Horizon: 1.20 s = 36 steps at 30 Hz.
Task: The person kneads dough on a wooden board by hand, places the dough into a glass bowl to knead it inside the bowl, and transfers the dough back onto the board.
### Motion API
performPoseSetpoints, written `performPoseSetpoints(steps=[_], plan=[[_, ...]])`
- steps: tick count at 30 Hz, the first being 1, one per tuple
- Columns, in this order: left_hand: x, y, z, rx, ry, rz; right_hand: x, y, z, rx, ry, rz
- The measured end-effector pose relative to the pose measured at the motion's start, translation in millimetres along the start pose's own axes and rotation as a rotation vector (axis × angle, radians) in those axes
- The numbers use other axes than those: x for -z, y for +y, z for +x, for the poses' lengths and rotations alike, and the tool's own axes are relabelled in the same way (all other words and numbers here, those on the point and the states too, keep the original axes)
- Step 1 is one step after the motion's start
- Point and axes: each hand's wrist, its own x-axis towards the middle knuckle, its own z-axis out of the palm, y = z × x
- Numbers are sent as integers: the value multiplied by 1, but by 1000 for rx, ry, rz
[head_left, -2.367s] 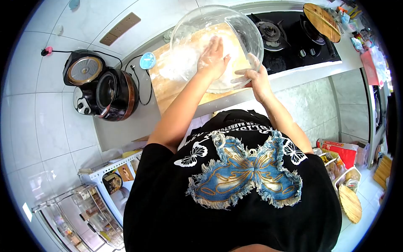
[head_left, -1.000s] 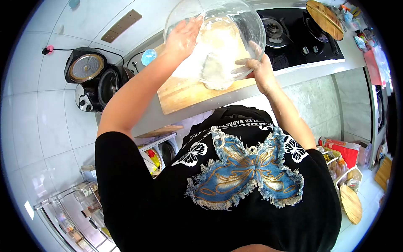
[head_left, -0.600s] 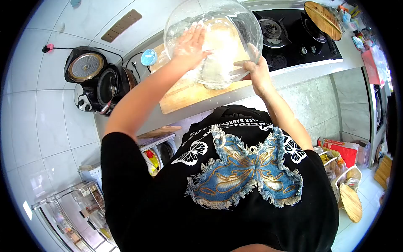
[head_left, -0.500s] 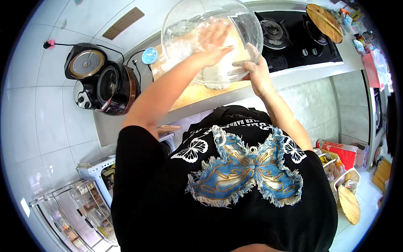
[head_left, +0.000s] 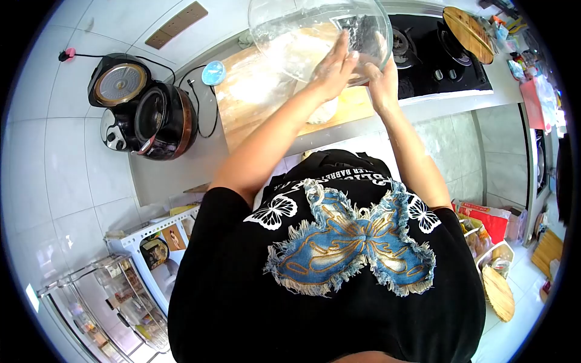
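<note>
A large clear glass bowl [head_left: 281, 57], its wall streaked with white flour, is held up over the floured wooden board [head_left: 242, 115]. My right hand [head_left: 382, 85] grips the bowl at its lower right rim, with some fingers seen through the glass. My left hand [head_left: 334, 69] is at the near side of the bowl, its fingers stretched upward and overlapping the glass. Below the hands, a pale lump of dough [head_left: 324, 112] lies at the board's near edge, partly hidden by my left wrist.
A blue-rimmed small dish [head_left: 213, 73] stands at the board's left corner. Farther left is a black electric cooker [head_left: 160, 121] with its lid up and a cord beside it. To the right is a black gas hob [head_left: 417, 66], with a round wooden lid [head_left: 467, 33] behind.
The bowl has moved right and up, uncovering more of the board and the dough. My left hand has shifted right from the bowl's middle towards my right hand.
</note>
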Motion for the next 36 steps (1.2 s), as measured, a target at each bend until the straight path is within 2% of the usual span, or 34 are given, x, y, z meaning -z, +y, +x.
performPoseSetpoints(steps=[1, 2, 3, 5, 6, 7, 9, 11, 13, 15, 17, 18, 20, 25, 27, 28, 29, 31, 32, 34, 35, 36], plan=[[-2, 12, 4, -142, 13, -161, -1, 6, 3, 0, -4, 0], [-2, 20, 4, -283, 29, -323, -1, 15, 7, 112, 35, -120], [-3, 20, -1, -280, 37, -325, -1, 21, 7, 225, 72, -241], [-2, 19, -8, -291, -29, -136, 0, 8, -1, 228, 40, -298], [6, 11, -16, -249, -53, 121, 2, 1, -5, 98, -7, -15], [15, 3, -23, -246, -51, 120, 2, -12, -10, -38, -49, 268], [23, -20, -27, -312, 104, 790, 5, -20, -10, -90, -84, 237], [39, -11, -31, -350, 141, 720, 4, -21, -10, -78, -58, 242], [40, -13, -21, -255, 316, 833, 4, -27, -11, -89, -59, 222], [36, -16, -12, -207, 355, 755, 6, -27, -11, -95, -73, 195], [31, -8, -6, -197, 149, 599, 7, -23, -11, -64, -93, 192], [21, -9, -5, -240, 204, 644, 8, -18, -10, -63, -90, 191], [19, 2, -11, -245, 184, 627, 11, -12, -7, -3, -114, 227], [35, 11, -16, -306, 160, 541, 20, -19, -13, -12, -132, 258], [46, 18, -18, -269, 153, 669, 21, -22, -15, 1, -135, 264], [40, 8, -16, -319, 252, 715, 21, -24, -15, 2, -126, 267], [35, 4, -14, -324, 251, 716, 21, -26, -16, 3, -116, 270], [22, 2, -11, -273, -70, 520, 23, -30, -16, 9, -88, 245], [16, 12, -11, -276, -65, 525, 24, -31, -13, 18, -63, 223], [2, 30, -23, -481, -15, 316, 23, -24, -7, 99, -33, 148], [3, 24, -23, -481, -17, 321, 22, -23, -5, 174, 1, 68], [6, 13, -23, -396, 5, 581, 26, -23, -9, 17, -48, 262]])
